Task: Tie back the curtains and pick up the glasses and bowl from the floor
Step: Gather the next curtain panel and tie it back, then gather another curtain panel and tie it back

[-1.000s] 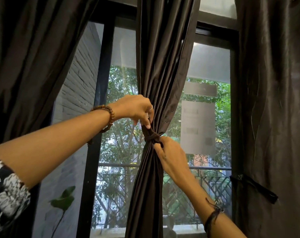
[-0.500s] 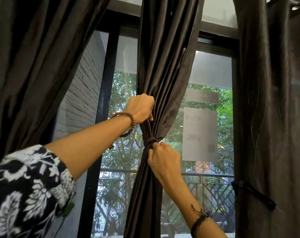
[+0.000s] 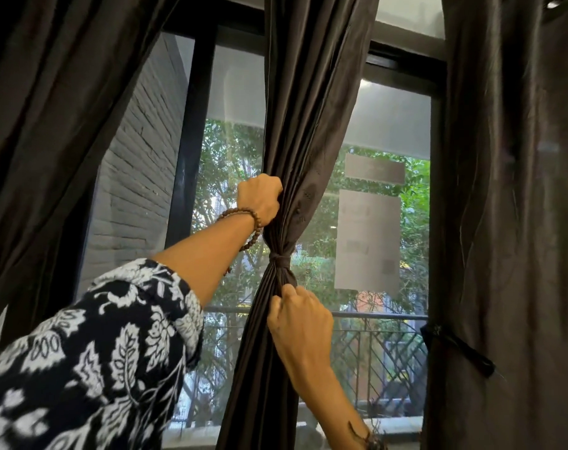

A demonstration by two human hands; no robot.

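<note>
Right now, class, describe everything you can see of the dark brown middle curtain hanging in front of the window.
The dark brown middle curtain is a slightly glossy, pleated fabric hanging in front of the black-framed window. A narrow tie of the same dark cloth cinches it into a tight waist, so it flares above and below. The left hand grips the folds above the tie; the right hand holds the bunched fabric just under it. Its top and bottom run out of frame.

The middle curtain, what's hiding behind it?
Behind the middle curtain is the window: green trees and a balcony railing show on both sides. Whatever lies straight behind the gathered cloth is covered.
</note>
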